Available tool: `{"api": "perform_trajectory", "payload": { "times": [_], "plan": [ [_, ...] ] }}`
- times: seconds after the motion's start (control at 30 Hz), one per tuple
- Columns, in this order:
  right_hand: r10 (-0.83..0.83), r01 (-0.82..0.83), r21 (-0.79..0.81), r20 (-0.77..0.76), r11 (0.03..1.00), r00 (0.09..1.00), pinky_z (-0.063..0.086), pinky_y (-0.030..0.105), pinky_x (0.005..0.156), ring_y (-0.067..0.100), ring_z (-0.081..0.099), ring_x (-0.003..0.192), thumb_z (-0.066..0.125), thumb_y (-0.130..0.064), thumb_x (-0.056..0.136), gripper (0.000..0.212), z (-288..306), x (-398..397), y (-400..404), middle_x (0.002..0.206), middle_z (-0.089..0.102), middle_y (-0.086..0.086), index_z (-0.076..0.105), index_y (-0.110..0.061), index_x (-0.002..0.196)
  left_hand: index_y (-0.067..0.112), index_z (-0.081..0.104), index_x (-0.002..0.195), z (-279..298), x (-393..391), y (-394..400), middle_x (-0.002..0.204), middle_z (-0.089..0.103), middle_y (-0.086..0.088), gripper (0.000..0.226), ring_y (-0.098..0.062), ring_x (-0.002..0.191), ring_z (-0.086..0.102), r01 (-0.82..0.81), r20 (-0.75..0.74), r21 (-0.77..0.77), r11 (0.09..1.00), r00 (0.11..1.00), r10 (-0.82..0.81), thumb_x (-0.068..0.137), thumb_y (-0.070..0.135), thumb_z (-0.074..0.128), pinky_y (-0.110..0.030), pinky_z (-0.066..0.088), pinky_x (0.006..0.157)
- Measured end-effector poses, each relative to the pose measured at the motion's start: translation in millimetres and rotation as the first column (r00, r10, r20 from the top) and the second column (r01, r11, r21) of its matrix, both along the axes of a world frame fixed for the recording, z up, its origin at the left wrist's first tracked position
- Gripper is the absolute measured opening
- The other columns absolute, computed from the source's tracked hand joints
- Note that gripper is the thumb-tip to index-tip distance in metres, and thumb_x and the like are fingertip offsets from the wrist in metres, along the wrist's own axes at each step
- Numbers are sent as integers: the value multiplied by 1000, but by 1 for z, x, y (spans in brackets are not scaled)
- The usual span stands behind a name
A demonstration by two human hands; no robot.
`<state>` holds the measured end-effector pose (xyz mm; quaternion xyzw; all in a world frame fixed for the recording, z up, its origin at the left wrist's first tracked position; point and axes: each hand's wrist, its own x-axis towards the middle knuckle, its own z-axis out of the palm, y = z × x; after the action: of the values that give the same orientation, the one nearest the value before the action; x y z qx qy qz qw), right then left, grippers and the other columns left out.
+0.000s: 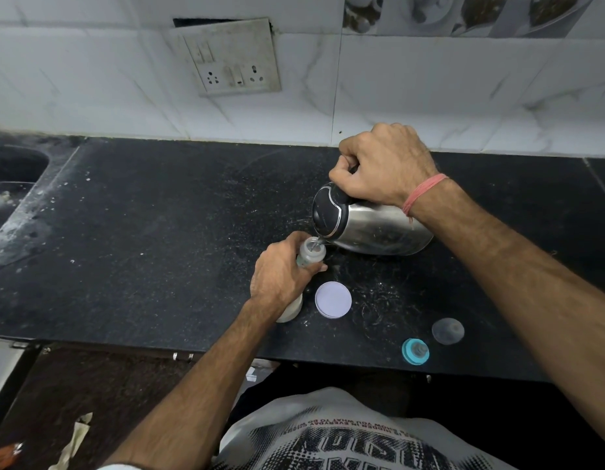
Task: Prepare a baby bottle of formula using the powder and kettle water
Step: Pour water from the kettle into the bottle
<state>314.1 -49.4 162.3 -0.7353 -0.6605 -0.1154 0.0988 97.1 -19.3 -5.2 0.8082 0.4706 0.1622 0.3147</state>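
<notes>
My right hand [384, 164] grips the handle of a steel kettle [379, 228] with a black lid, tipped to the left over the black counter [158, 232]. A thin stream of water runs from its spout into the open mouth of a clear baby bottle [311, 251]. My left hand [280, 273] holds that bottle around its body and keeps it upright. Below my left wrist a white container [292, 310] shows partly. A round white lid [333, 299] lies flat beside it.
A teal bottle ring with its teat [415, 351] and a clear dome cap [447, 330] sit near the counter's front edge at the right. A sink [9, 171] lies at the far left. A socket panel [231, 57] hangs on the tiled wall.
</notes>
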Motion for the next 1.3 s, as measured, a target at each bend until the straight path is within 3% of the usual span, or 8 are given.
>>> {"api": "perform_trajectory", "payload": {
  "times": [0.33, 0.5, 0.77, 1.07, 1.3],
  "plan": [
    [-10, 10, -5, 15, 1000, 1000, 38, 35, 69, 12, 32, 49, 52, -33, 90, 34, 1, -1, 0, 49, 38, -6, 41, -21, 60, 39, 70, 123, 1, 0, 0, 111, 82, 12, 54, -16, 101, 76, -2, -5, -3, 1000, 1000, 2, 80, 58, 96, -41, 62, 88],
    [-23, 24, -10, 21, 1000, 1000, 40, 36, 68, 22, 41, 50, 51, -34, 88, 33, 0, -2, 0, 49, 41, -5, 41, -21, 59, 40, 69, 119, 2, -1, -1, 104, 80, 14, 51, -15, 97, 75, -14, -1, -25, 1000, 1000, 14, 79, 59, 95, -42, 62, 86],
    [-26, 26, -8, 15, 1000, 1000, 37, 35, 69, 18, 36, 50, 49, -35, 87, 33, -2, -1, -1, 49, 41, -5, 40, -21, 59, 40, 69, 119, 5, -1, -2, 104, 80, 15, 52, -14, 96, 76, 4, 3, -33, 999, 1000, -4, 78, 60, 94, -46, 64, 87],
    [-32, 32, -8, 0, 999, 999, 48, 37, 70, 21, 44, 52, 44, -38, 87, 32, -4, 0, -3, 49, 42, -6, 40, -22, 59, 40, 69, 120, 6, -1, -3, 107, 81, 14, 55, -15, 99, 77, -2, 2, -47, 999, 1000, 2, 76, 59, 96, -47, 65, 90],
    [-36, 36, -3, 2, 999, 999, 52, 40, 69, 21, 39, 50, 43, -38, 86, 32, -5, 2, -4, 49, 40, -5, 37, -22, 59, 40, 70, 122, 4, -1, -2, 106, 81, 14, 58, -13, 97, 77, -3, 7, -41, 999, 1000, 3, 75, 61, 97, -46, 65, 88]
  ]
}}
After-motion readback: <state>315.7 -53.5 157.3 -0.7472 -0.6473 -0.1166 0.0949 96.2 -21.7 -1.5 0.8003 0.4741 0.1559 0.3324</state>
